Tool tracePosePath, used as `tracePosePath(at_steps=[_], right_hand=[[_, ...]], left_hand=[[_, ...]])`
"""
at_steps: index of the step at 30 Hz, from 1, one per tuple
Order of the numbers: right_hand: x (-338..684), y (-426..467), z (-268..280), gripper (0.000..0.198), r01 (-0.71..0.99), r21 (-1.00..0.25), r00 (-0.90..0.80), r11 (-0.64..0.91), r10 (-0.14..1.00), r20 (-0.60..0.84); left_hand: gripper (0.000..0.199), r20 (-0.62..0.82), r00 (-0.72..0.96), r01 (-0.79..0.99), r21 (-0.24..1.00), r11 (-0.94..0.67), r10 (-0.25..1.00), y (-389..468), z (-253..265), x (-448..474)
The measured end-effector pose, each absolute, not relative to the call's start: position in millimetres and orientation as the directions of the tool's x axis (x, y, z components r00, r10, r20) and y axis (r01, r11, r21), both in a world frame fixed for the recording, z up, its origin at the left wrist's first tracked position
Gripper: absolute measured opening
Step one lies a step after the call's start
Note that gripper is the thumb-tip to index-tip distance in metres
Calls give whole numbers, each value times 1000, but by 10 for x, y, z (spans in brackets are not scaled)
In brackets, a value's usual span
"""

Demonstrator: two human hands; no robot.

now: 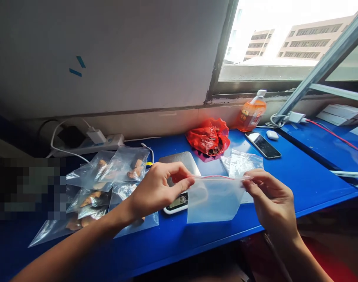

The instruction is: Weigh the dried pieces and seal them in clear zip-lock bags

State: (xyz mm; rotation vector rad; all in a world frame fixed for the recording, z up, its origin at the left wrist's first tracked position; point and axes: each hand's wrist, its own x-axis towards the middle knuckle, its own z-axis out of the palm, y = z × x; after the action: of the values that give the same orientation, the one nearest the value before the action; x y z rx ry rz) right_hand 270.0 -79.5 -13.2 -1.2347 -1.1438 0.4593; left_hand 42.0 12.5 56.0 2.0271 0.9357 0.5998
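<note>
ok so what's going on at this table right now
A person is holding a see-through zip bag by its top edge, the left hand at one end and the right hand at the other. Nothing shows inside it. It partly blocks the view of a scale on the blue table. Bags with brown pieces lie to the left, and a red sack sits farther back.

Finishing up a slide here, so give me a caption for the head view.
Left hand and right hand hold a translucent bag by its top edge, near a digital scale on a blue table.
</note>
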Motion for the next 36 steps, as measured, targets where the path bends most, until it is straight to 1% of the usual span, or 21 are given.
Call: tracePosePath(at_steps=[2, 4, 6, 9, 13, 16, 18, 19, 20, 22, 24, 25, 27, 28, 30, 31, 32, 33, 34, 35, 36], right_hand=[[2724, -726, -69, 1, 300, -877, 385, 375, 793, 471], [2754, -653, -5, 3, 311, -870, 353, 384, 803, 480], [2783, -590, 30, 4, 325, -865, 327, 383, 812, 483], [2808, -519, 17, 5, 327, -866, 312, 379, 821, 477], [2782, -488, -18, 7, 239, -913, 331, 331, 856, 397], [2790, -517, 24, 9, 182, -942, 363, 283, 871, 332], [2891, -532, 52, 11, 213, -949, 427, 234, 851, 306], [2984, -526, 49, 13, 248, -948, 464, 197, 836, 295], [3106, -510, 29, 16, 290, -944, 499, 154, 817, 287], [3419, -448, -71, 24, 383, -922, 541, 48, 797, 266], [3769, -370, -212, 29, 490, -868, 560, -77, 791, 245], [3931, -333, -276, 32, 580, -799, 552, -157, 797, 244], [4173, -274, -345, 40, 715, -647, 566, -265, 763, 313], [4234, -251, -342, 41, 743, -604, 588, -289, 714, 381], [4214, -213, -275, 44, 758, -594, 621, -272, 581, 526], [4134, -197, -227, 46, 769, -598, 608, -227, 550, 573], [4015, -184, -181, 49, 792, -588, 562, -164, 573, 597], [3866, -176, -148, 52, 825, -559, 472, -89, 653, 593], [3699, -176, -134, 54, 858, -514, 328, 2, 768, 550], [3527, -184, -141, 55, 878, -466, 145, 105, 871, 470], [3366, -199, -171, 55, 881, -429, -32, 198, 930, 365]], left_hand=[[16, 108, 625, 426, 783, -453, 773, 110, 566, 423], [16, 135, 624, 431, 762, -483, 770, 112, 564, 429], [18, 145, 609, 437, 760, -482, 780, 130, 555, 431], [20, 123, 589, 458, 763, -456, 798, 186, 548, 424], [21, 75, 610, 493, 743, -452, 789, 274, 577, 459], [22, 43, 679, 488, 719, -495, 733, 322, 609, 513], [24, -5, 729, 487, 705, -515, 684, 370, 622, 495], [29, -36, 741, 508, 683, -525, 670, 412, 623, 449], [36, -61, 735, 545, 644, -536, 675, 470, 617, 371], [48, -94, 667, 675, 495, -546, 739, 638, 578, 115], [50, -71, 501, 833, 309, -459, 862, 853, 486, -246], [50, -42, 397, 902, 205, -381, 917, 960, 422, -443], [57, 4, 188, 982, 15, -188, 982, 1135, 277, -809], [62, -19, 118, 992, -35, -119, 993, 1188, 208, -958], [69, -81, 51, 997, -58, -56, 995, 1220, 107, -1153], [71, -95, 43, 997, -55, -49, 995, 1208, 80, -1197], [72, -105, 46, 998, -44, -51, 993, 1186, 70, -1209], [73, -105, 51, 998, -32, -54, 993, 1163, 73, -1195], [73, -106, 58, 998, -19, -61, 993, 1140, 86, -1164], [71, -110, 69, 998, -5, -70, 991, 1121, 103, -1125], [69, -113, 77, 997, 3, -77, 991, 1104, 122, -1083]])
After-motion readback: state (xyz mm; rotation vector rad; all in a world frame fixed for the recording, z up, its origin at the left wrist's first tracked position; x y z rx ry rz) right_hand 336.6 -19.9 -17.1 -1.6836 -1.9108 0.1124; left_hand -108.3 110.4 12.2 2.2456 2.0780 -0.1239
